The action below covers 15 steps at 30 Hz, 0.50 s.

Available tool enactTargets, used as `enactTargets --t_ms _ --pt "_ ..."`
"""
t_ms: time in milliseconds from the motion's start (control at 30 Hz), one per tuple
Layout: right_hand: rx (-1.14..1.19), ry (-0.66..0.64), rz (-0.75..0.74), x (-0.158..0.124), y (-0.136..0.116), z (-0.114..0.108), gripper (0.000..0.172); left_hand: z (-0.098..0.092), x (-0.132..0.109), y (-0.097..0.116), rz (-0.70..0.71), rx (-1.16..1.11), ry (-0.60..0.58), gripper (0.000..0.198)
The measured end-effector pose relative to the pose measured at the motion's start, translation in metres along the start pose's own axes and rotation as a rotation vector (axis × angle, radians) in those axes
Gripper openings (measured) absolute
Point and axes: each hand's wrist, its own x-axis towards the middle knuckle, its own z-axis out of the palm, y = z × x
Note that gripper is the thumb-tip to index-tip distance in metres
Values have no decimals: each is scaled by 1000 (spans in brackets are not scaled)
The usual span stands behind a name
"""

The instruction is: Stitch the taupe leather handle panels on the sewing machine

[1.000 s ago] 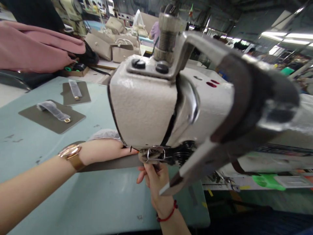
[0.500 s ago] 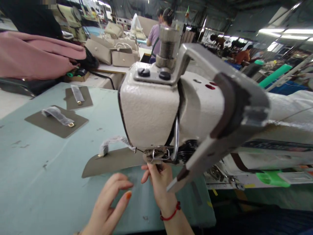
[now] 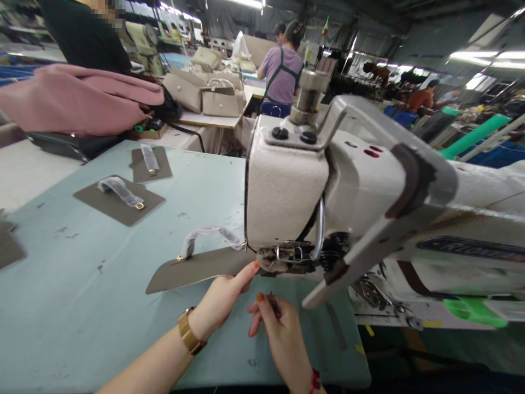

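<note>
A grey-brown bag panel (image 3: 197,269) lies with its right end at the sewing machine's needle area. On it stands an arched strap in clear wrap (image 3: 213,232) with a gold buckle. My left hand (image 3: 223,298), a gold watch on its wrist, pinches the panel's near edge, thumb on top, close beside the sewing machine head (image 3: 287,191). To its right and nearer me, my right hand (image 3: 283,334) is closed, its fingers curled around a small dark thing mostly hidden in them. It is apart from the panel. The needle itself is hidden behind the machine head.
Two more panels with wrapped straps, one nearer (image 3: 123,210) and one farther (image 3: 158,169), lie on the pale green table (image 3: 102,306). A metal guard arm (image 3: 369,246) juts out at right. Behind are a pink cover (image 3: 90,98), beige bags (image 3: 221,101) and co-workers.
My left hand has moved from open above the table to the panel's edge and closed on it. My right hand has drawn back from under the machine head. The view has shifted left.
</note>
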Motion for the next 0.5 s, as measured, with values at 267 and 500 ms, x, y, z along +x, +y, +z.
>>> enactTargets --t_ms 267,500 --pt "-134 -110 116 -23 46 -5 55 8 7 6 -32 -37 -4 40" --pt "-143 -107 109 -20 44 -5 54 12 9 17 -15 -109 -52 42"
